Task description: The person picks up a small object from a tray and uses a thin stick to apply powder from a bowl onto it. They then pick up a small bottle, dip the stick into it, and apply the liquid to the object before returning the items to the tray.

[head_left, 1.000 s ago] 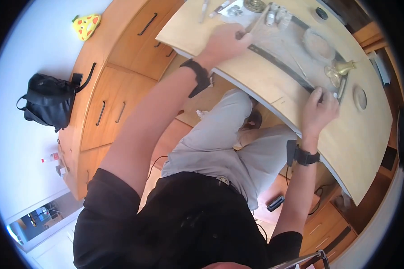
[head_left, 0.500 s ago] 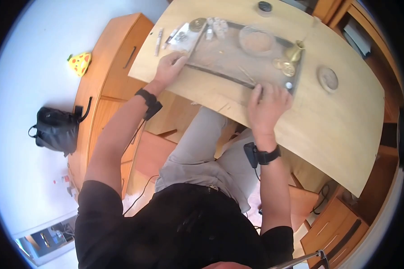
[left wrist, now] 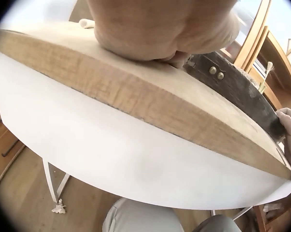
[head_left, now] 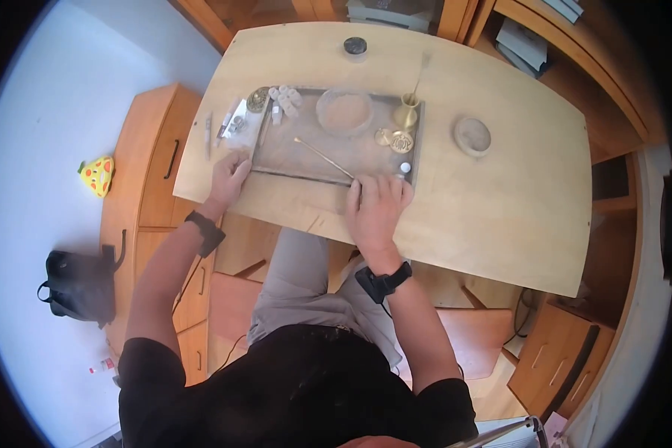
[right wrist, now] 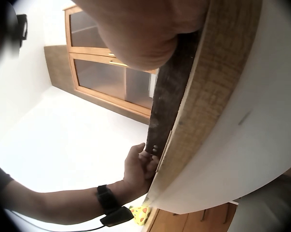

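Note:
In the head view a dark-rimmed rectangular tray point(head_left: 328, 181) lies on the table. My left hand point(head_left: 231, 178) grips its near left corner, fingers curled there in the right wrist view. My right hand point(head_left: 378, 207) holds the near rim toward the right, fingers over it. Beside those fingers ends a thin brass rod point(head_left: 325, 157), lying slantwise on the tray. A bowl of brownish powder point(head_left: 345, 110), a brass vase point(head_left: 406, 113) with a thin brush-like tool standing in it, pierced brass discs point(head_left: 401, 142), small white bottles point(head_left: 278, 112) and a white-capped jar point(head_left: 405, 169) are on the tray.
Left of the tray are a white sheet point(head_left: 235, 134) with small metal pieces, a round brass piece point(head_left: 257, 99) and pens point(head_left: 207, 134). A black-lidded jar point(head_left: 355, 48) stands behind, a round dish point(head_left: 472, 137) to the right. Thin sticks point(head_left: 316, 222) lie near the table's front edge.
The head view has swung, so the table and tray appear farther left and more level. My left hand has gone from the tray's left side to its near corner; the right stays at the near rim.

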Motion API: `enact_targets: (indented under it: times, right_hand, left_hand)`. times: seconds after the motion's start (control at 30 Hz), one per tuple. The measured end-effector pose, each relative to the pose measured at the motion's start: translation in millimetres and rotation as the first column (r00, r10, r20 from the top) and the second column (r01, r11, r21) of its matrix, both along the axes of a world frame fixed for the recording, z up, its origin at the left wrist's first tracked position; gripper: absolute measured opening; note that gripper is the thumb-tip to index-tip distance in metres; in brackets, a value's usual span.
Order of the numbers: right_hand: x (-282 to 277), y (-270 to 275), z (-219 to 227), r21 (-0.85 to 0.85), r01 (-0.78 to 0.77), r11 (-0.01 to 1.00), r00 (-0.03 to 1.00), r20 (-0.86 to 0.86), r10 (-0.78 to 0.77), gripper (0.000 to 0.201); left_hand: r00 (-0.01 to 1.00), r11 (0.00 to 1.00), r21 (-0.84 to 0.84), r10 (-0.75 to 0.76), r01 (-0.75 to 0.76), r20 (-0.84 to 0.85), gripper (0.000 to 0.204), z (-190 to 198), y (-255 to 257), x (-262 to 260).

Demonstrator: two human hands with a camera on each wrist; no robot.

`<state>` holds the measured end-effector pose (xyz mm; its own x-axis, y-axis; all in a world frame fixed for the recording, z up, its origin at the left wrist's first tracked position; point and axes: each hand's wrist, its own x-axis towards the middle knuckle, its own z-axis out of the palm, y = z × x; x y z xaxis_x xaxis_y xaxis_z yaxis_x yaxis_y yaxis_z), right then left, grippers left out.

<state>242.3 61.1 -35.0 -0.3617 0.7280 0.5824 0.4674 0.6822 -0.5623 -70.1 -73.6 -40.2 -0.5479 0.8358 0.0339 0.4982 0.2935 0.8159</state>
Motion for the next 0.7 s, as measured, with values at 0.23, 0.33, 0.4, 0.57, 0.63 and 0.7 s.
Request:
enact_targets:
  times: [0.23,0.33,0.4,0.57,0.63,0.7]
  right_hand:
    - [1.6,-0.4,3.6,0.005,0.002,1.000,1.000,0.030,-0.002,0.009]
    - [2.4,-0.9,5.5,0.024,0.017,1.000,0.999,0.043,-0.018,0.009]
    - [0.8,-1.4,4.1,0.064,0.032,0.997,0.999,0.020,-0.034,0.008]
    - [-0.8,-6.4,4.7,0.090,0.065,0.994,0.996,0.059,-0.071,0.007]
    - [-2.1,-8.3,6.7,0.095,0.089,0.991,0.992,0.080,-0.096,0.006]
    - [-0.6,-9.7,3.5,0.113,0.102,0.988,0.990,0.089,-0.112,0.006]
  left_hand:
    - [0.999,0.997,0.075,-0.022,0.019,0.039,0.018,-9.5,-2.8,-4.9]
    - [0.998,0.993,0.118,-0.016,0.008,0.062,0.017,-10.3,-2.8,-3.1]
    - [0.999,0.992,0.123,-0.001,-0.004,0.040,0.016,-11.4,-3.7,-1.5]
    - [0.998,0.995,0.099,0.005,0.001,-0.063,0.017,-2.8,-2.3,8.5]
    - [0.996,0.993,0.114,-0.009,0.019,-0.090,0.017,3.5,-2.8,11.7]
    - [0.995,0.984,0.173,-0.016,0.033,-0.099,0.017,0.7,-0.8,12.0]
